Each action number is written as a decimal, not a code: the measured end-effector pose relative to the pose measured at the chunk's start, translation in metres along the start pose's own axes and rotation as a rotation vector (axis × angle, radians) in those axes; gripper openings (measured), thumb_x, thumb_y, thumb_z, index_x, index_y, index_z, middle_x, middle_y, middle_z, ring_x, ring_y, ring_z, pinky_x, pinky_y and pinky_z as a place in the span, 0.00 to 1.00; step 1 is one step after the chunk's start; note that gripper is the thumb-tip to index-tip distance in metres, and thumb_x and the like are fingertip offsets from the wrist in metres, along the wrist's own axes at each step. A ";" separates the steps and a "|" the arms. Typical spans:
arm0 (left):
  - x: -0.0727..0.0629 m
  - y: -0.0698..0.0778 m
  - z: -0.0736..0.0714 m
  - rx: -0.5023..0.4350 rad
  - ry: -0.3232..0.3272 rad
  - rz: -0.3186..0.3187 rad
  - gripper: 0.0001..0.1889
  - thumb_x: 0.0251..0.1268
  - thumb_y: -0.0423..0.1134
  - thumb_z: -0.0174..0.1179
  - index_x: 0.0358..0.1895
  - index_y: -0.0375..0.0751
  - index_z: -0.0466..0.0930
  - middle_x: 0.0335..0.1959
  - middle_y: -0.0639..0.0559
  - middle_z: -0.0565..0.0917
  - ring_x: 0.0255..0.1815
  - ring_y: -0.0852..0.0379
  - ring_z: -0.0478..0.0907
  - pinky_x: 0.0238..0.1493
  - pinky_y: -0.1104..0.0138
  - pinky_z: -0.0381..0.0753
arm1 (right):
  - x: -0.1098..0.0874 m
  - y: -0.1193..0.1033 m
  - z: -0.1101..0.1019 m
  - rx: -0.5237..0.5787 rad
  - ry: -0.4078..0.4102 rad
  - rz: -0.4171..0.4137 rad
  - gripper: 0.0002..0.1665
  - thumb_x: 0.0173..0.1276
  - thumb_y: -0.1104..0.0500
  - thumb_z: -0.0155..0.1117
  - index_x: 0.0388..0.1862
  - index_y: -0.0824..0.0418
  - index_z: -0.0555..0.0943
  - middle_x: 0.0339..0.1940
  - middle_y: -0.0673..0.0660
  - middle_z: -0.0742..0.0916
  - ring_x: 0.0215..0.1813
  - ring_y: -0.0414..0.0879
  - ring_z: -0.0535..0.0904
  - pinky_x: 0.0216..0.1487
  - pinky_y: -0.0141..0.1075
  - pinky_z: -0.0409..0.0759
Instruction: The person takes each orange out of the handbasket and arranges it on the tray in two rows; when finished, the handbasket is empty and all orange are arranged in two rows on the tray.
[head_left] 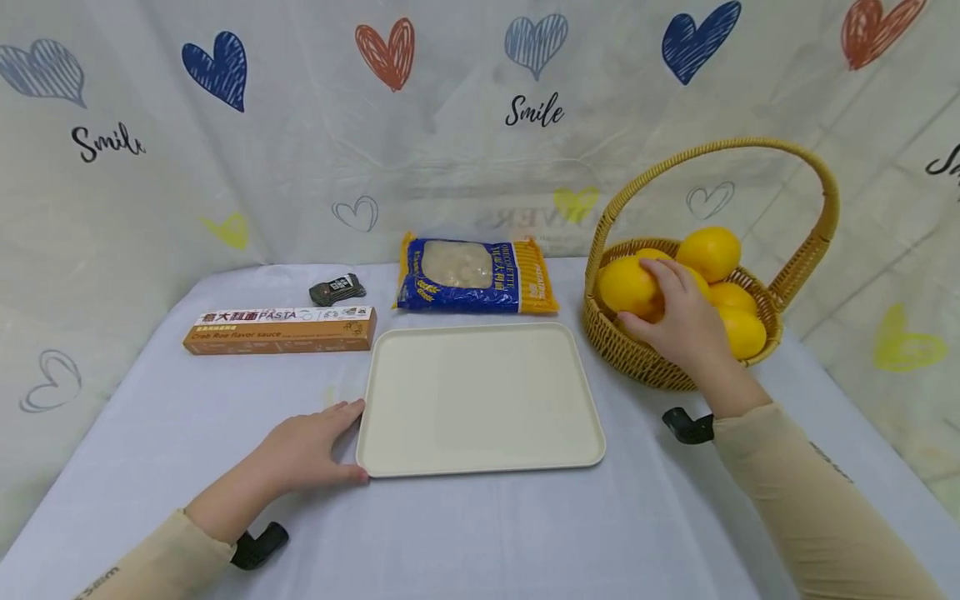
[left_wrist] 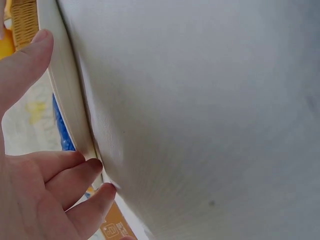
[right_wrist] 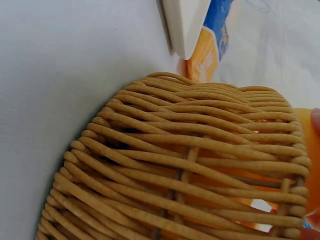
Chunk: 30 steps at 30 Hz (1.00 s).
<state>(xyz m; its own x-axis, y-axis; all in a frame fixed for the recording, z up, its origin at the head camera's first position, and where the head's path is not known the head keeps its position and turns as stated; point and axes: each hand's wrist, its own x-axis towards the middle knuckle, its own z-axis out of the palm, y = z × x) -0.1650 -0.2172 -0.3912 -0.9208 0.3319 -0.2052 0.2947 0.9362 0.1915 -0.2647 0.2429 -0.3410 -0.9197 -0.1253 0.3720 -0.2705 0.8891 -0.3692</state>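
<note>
At the left side of a cream tray point(head_left: 480, 400), my left hand point(head_left: 311, 446) has its thumb and fingers spread, fingertips right at the rim. The left wrist view shows the thumb point(left_wrist: 32, 65) on the tray's edge. Over a wicker basket point(head_left: 637, 362), my right hand point(head_left: 686, 321) curls its thumb and fingers round a smooth yellow fruit point(head_left: 624, 285) on the basket's left side. Several more yellow fruits, such as one point(head_left: 708, 252) at the back, fill the basket. In the right wrist view the woven wall point(right_wrist: 175, 160) hides most of the hand.
Behind the tray lies a blue and yellow pasta bag point(head_left: 465, 277). A brown and white pasta box point(head_left: 279, 331) is at the left, with a small dark packet point(head_left: 337, 289) behind it. The basket's tall handle point(head_left: 738, 143) arches above the fruit.
</note>
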 end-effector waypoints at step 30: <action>0.002 0.001 0.002 -0.004 -0.034 -0.022 0.52 0.41 0.67 0.61 0.68 0.38 0.58 0.66 0.40 0.66 0.66 0.41 0.62 0.57 0.45 0.67 | -0.010 -0.042 0.018 0.389 0.130 -0.179 0.41 0.45 0.66 0.68 0.58 0.61 0.61 0.66 0.65 0.59 0.65 0.61 0.57 0.59 0.59 0.61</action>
<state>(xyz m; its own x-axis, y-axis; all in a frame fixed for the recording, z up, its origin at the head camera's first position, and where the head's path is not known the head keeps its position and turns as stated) -0.1661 -0.2149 -0.3933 -0.9180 0.3148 -0.2414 0.2733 0.9429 0.1901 -0.2492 0.1992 -0.3446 -0.8118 -0.1836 0.5543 -0.5320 0.6238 -0.5725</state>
